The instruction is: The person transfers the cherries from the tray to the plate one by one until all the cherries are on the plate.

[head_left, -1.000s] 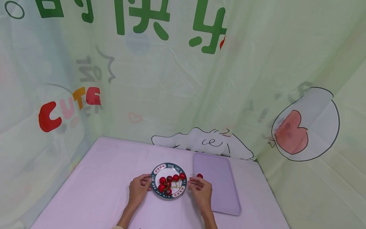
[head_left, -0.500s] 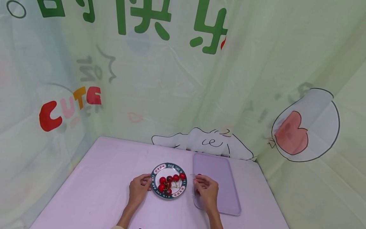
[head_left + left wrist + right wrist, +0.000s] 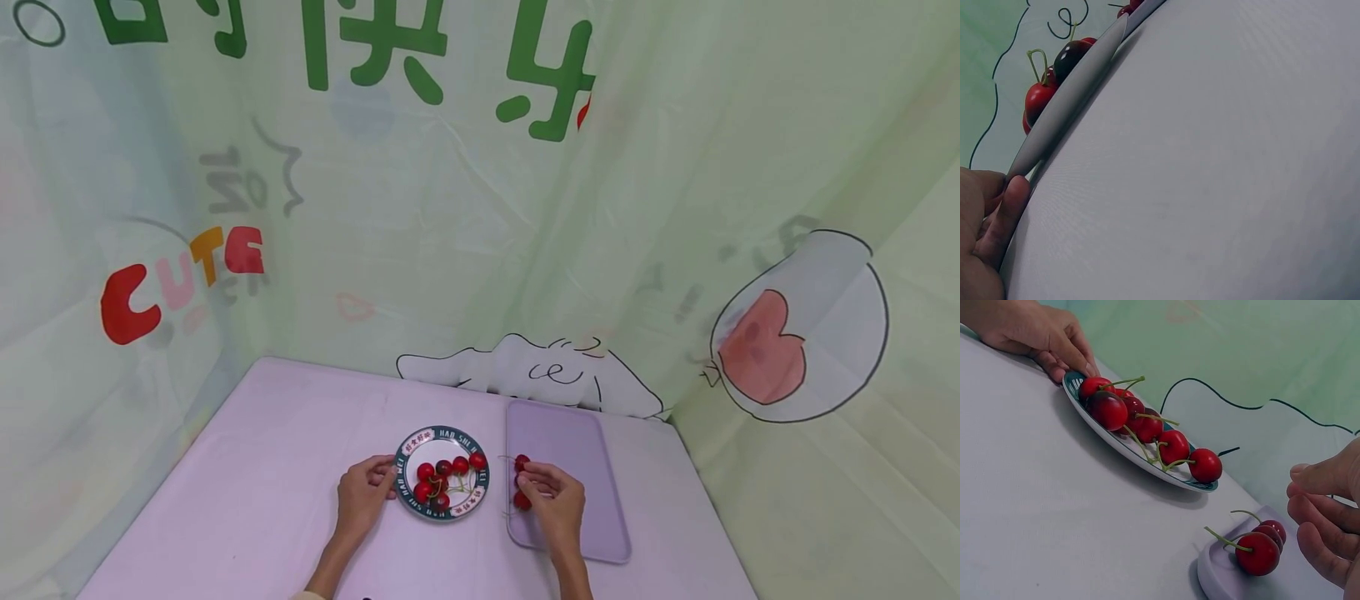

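Observation:
A round plate (image 3: 410, 498) with a dark green lettered rim holds several red cherries (image 3: 441, 502) with green stems. My left hand (image 3: 363, 500) pinches its left edge; in the left wrist view the thumb and fingers (image 3: 1017, 190) meet at the rim. Over the lilac tray (image 3: 581, 500), my right hand (image 3: 558, 504) hovers with loosely bent fingers and nothing between them. Beside its fingertips, a row of three cherries (image 3: 1257, 553) lies along the tray's left side, stems pointing toward the plate.
The tray stands to the right of the plate on the pale table (image 3: 300, 450). Printed curtains (image 3: 420, 250) hang behind the table and along both sides.
My right hand has moved right, from beside the plate's right rim to over the tray, and the tray's cherries show more fully. The left hand and plate stay in place.

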Action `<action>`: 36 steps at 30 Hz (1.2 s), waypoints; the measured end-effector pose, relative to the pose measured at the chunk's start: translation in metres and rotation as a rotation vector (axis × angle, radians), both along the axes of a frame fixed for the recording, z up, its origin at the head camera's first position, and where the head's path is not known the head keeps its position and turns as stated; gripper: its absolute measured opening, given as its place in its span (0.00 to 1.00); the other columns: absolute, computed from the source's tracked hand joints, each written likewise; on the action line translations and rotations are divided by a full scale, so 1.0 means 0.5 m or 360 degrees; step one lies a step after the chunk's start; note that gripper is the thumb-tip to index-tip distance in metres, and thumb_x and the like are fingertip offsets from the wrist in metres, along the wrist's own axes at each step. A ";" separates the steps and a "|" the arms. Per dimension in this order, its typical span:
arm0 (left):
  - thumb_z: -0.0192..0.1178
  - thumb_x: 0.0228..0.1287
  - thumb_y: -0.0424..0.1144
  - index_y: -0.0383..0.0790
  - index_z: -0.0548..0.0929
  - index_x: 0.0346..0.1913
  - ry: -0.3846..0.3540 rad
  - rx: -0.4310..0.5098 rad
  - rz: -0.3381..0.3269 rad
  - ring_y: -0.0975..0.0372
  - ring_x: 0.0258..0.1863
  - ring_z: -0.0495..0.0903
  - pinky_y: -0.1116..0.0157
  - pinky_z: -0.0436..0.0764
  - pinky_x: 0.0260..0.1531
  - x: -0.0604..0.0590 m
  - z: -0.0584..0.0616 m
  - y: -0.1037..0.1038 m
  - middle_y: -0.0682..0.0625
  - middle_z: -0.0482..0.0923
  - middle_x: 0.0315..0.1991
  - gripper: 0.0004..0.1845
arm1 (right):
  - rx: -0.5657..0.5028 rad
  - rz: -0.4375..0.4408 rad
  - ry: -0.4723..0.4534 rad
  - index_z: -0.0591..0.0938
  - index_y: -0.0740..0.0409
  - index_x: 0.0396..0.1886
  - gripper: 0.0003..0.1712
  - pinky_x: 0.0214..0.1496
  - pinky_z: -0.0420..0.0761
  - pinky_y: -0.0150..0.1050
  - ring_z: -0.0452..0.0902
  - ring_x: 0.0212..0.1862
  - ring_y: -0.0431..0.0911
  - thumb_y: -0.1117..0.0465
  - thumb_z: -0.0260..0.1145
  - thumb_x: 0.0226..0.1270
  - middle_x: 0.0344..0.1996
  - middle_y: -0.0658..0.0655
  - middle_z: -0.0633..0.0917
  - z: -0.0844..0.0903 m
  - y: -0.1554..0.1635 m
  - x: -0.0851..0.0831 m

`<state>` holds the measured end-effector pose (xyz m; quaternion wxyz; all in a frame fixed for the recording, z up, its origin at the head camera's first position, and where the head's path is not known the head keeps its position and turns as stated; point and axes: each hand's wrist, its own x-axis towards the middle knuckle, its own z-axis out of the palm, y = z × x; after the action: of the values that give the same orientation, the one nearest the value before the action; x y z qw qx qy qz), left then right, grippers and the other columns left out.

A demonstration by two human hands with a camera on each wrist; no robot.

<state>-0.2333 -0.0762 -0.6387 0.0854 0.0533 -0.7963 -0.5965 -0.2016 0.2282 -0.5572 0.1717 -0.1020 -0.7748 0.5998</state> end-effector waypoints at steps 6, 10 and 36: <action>0.68 0.77 0.35 0.38 0.89 0.61 0.0003 -0.0008 0.0004 0.67 0.25 0.86 0.77 0.87 0.33 0.001 0.001 -0.001 0.46 0.89 0.40 0.15 | 0.0023 -0.0024 -0.0026 0.92 0.66 0.47 0.13 0.34 0.84 0.25 0.86 0.31 0.35 0.73 0.80 0.63 0.38 0.64 0.94 -0.009 0.008 0.007; 0.68 0.76 0.33 0.35 0.89 0.60 0.0054 0.0002 0.0004 0.67 0.25 0.86 0.75 0.87 0.31 0.003 0.004 0.000 0.45 0.89 0.40 0.14 | 0.0059 -0.0022 -0.0051 0.92 0.66 0.48 0.13 0.36 0.83 0.24 0.86 0.32 0.35 0.73 0.79 0.63 0.39 0.65 0.94 -0.017 0.013 0.012; 0.68 0.77 0.34 0.35 0.89 0.61 0.0059 0.0008 -0.0012 0.68 0.26 0.86 0.76 0.87 0.31 0.006 0.007 -0.001 0.44 0.90 0.41 0.15 | 0.0398 0.0061 -0.0154 0.94 0.60 0.42 0.10 0.34 0.83 0.28 0.83 0.30 0.35 0.71 0.81 0.61 0.33 0.55 0.94 -0.069 0.025 0.044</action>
<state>-0.2304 -0.0766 -0.6354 0.0977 0.0393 -0.7932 -0.5997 -0.1797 0.2407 -0.5917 0.1341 -0.0938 -0.8528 0.4960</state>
